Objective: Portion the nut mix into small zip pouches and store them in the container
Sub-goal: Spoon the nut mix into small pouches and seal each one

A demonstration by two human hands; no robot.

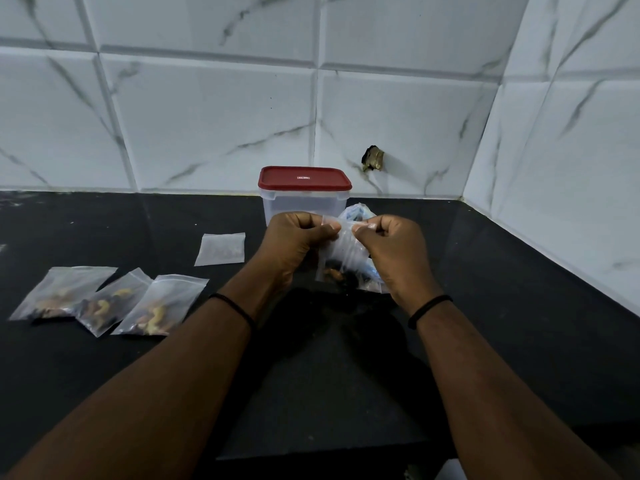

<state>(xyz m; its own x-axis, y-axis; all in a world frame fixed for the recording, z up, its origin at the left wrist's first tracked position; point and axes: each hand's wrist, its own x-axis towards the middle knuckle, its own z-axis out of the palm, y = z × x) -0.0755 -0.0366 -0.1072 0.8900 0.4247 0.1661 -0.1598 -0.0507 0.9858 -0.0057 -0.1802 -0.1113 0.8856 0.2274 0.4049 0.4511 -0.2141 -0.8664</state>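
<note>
Two forearms reach over the dark countertop (519,306), the left hand (294,242) and right hand (394,251) each pinching a top corner of a small zip pouch (341,258) held in the air just in front of the red-lidded container (304,195), which stands at the counter's back edge with its lid on. Nuts sag at the pouch's bottom; its film looks thin, limp and slippery, so the stiffer zip strip appears the surest place to grip. Three filled pouches (110,299) lie toward the counter's left edge, an empty pouch (220,248) nearer the container, and a crumpled bag (358,213) sits behind the hands.
</note>
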